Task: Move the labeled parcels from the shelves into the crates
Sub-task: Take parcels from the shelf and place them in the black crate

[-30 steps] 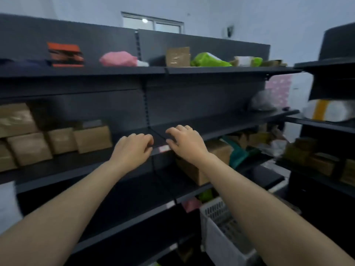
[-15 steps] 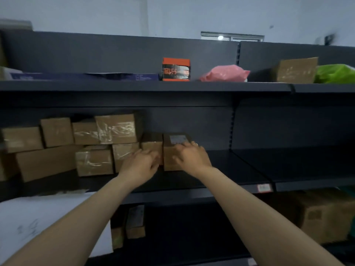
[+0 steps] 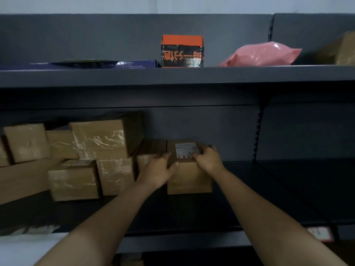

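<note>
Both hands clamping a labelled cardboard parcel [image 3: 189, 169] on the middle shelf [image 3: 269, 189]: left hand [image 3: 157, 169] and right hand [image 3: 208, 159], fingers curled around opposite edges, likely for lifting out.

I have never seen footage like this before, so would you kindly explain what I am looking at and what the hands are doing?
No machine here: a camera worn on a person's head looks forward and down at their bare arms. They face dark metal shelving. The left hand and right hand grip a small labeled cardboard box on the middle shelf, beside a stack of taped brown boxes. On the upper shelf sit an orange-and-black box and a pink bag.
</note>
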Action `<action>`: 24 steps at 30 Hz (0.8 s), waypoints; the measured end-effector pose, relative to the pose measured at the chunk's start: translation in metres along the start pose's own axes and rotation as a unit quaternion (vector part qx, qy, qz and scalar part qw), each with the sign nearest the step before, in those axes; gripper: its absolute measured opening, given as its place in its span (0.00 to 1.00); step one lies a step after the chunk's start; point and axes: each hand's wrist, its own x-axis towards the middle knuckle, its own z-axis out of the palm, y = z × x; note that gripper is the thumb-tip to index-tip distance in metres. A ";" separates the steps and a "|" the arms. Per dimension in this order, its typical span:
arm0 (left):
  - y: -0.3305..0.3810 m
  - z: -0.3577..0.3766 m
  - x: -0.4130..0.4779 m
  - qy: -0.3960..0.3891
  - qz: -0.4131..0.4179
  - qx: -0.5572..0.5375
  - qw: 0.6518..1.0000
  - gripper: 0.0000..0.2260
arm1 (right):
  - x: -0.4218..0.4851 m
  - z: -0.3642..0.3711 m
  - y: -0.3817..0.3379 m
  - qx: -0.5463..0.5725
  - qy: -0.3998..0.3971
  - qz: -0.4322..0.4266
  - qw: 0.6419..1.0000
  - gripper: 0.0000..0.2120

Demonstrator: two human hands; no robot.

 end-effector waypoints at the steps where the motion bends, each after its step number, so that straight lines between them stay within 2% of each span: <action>1: 0.001 0.004 0.002 0.000 -0.013 -0.025 1.000 0.27 | 0.002 -0.001 -0.001 0.052 -0.013 0.022 0.998 0.23; 2: 0.003 0.006 0.003 0.002 -0.022 -0.044 0.999 0.28 | 0.004 -0.003 -0.001 0.114 -0.029 0.054 0.992 0.22; 4: 0.005 0.009 0.003 0.002 -0.034 -0.068 0.997 0.28 | 0.002 -0.009 -0.002 0.254 -0.075 0.146 0.953 0.16; 5: 0.006 0.011 0.004 0.002 -0.039 -0.071 0.997 0.28 | 0.000 -0.014 -0.002 0.301 -0.109 0.189 0.928 0.11; 7: 0.007 0.011 0.004 0.001 -0.040 -0.057 0.998 0.28 | -0.004 -0.019 0.000 0.337 -0.158 0.242 0.896 0.10; 11: 0.009 0.014 -0.002 0.002 -0.027 -0.058 0.998 0.27 | -0.010 -0.024 0.007 0.372 -0.173 0.261 0.874 0.16; 16: 0.021 0.002 -0.012 0.053 0.034 -0.100 0.993 0.25 | -0.029 -0.045 0.005 0.397 -0.130 0.282 0.864 0.21; 18: 0.027 -0.013 -0.011 0.070 0.052 -0.119 0.989 0.23 | -0.035 -0.049 0.000 0.426 -0.109 0.287 0.851 0.20; 19: 0.027 -0.021 -0.011 0.079 0.066 -0.104 0.989 0.22 | -0.038 -0.049 -0.005 0.443 -0.100 0.289 0.843 0.20; 21: 0.024 -0.041 -0.016 0.129 0.103 0.032 0.986 0.22 | -0.047 -0.046 -0.019 0.465 -0.091 0.285 0.833 0.17; 22: 0.018 -0.050 -0.018 0.167 0.121 0.115 0.972 0.23 | -0.049 -0.045 -0.026 0.469 -0.087 0.279 0.834 0.16; 24: 0.004 -0.069 -0.023 0.224 0.120 0.209 0.944 0.24 | -0.053 -0.043 -0.039 0.466 -0.079 0.264 0.841 0.17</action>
